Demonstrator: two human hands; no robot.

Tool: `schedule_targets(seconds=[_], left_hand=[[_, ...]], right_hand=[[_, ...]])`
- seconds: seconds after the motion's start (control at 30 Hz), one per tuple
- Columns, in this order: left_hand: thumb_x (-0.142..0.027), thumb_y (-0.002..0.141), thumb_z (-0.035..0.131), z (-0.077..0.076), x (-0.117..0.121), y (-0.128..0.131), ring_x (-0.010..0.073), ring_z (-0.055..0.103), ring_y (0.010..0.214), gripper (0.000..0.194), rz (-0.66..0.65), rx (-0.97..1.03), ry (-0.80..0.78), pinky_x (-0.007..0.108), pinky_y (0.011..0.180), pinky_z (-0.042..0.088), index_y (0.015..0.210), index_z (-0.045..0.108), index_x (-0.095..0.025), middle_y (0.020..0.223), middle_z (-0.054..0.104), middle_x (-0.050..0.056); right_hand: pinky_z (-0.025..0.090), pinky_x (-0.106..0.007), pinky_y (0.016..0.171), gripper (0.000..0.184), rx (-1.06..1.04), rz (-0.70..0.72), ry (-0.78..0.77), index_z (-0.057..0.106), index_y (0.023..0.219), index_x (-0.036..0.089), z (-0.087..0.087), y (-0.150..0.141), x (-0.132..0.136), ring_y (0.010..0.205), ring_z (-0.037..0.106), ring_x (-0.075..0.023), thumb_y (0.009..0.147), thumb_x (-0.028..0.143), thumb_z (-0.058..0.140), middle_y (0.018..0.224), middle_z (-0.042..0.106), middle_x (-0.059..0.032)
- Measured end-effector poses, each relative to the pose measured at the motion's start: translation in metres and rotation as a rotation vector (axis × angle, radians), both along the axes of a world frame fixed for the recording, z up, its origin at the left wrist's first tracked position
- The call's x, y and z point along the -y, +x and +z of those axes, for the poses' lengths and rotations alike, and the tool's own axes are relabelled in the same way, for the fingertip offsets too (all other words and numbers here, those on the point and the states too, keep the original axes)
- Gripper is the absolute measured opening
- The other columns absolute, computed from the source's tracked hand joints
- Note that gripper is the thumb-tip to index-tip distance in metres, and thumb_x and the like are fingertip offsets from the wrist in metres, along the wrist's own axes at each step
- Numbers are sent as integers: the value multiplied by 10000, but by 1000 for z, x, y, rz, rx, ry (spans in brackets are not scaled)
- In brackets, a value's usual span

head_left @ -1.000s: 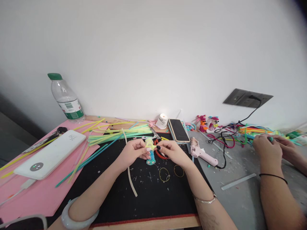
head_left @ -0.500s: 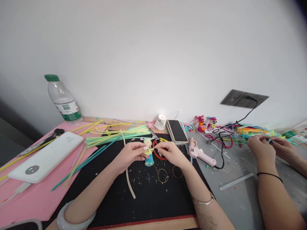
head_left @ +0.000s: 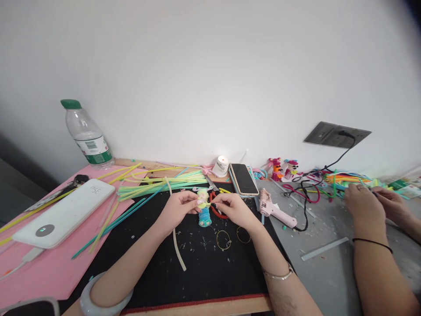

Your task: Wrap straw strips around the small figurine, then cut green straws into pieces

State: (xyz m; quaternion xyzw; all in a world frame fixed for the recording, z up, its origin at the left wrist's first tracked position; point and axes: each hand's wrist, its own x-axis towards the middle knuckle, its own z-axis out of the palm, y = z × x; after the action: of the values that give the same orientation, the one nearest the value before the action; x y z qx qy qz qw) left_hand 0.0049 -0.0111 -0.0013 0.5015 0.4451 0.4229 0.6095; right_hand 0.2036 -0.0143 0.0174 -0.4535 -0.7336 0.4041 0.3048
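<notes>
While L hand (head_left: 180, 205) pinches the lil yellow-blue fuzzy doll (head_left: 204, 215) btwn thumb & fingers, R hand (head_left: 233, 208) nips it from the other side, doll's over the blk mat (head_left: 210, 276) btw.

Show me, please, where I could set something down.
Mostly bare: black mat between the person's forearms and red hem; grey worktop between translucent stick and co-worker's forearm. Crowded: around the phone, glue gun and fuzzy stems.

Your figure (head_left: 204, 216) looks fuzzy and matt, the black mat (head_left: 197, 272) beneath like dull cloth; the far-left bottle (head_left: 88, 131) is clear, glossy plastic.
</notes>
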Motion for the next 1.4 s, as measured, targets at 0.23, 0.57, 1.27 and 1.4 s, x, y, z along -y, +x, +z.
schedule_targets(seconds=[0.23, 0.57, 1.27, 1.4], left_hand=[[-281, 703, 674, -3, -3, -2, 129, 621, 566, 168, 11, -51, 85, 241, 564, 505, 754, 628, -128, 610, 640, 1], [-306, 717, 666, -1, 3, 3, 136, 634, 569, 190, -11, -74, 111, 242, 556, 509, 774, 611, -134, 631, 639, 3], [-461, 805, 538, -4, 8, 8, 62, 511, 388, 337, -149, 26, -4, 152, 369, 330, 673, 469, -159, 555, 581, -24], [-453, 770, 595, -3, 10, 8, 63, 501, 394, 340, -171, 93, -29, 168, 393, 373, 657, 472, -158, 551, 576, -27]], right_hand=[[329, -215, 540, 153, 27, 29, 7, 637, 759, 127, -3, 1, -1, 570, 414, -94, 812, 200, 514, 638, 513, 6], [319, -211, 546, 99, -16, 66, 37, 616, 858, 151, -5, -8, 4, 586, 399, -92, 792, 206, 566, 665, 500, 23], [303, -227, 558, 212, -35, 75, 93, 469, 688, 172, -9, -15, 5, 575, 378, -101, 883, 257, 468, 607, 436, 37], [301, -227, 553, 254, -21, 62, 96, 454, 660, 173, -8, -13, 4, 569, 376, -101, 887, 286, 465, 600, 431, 35]])
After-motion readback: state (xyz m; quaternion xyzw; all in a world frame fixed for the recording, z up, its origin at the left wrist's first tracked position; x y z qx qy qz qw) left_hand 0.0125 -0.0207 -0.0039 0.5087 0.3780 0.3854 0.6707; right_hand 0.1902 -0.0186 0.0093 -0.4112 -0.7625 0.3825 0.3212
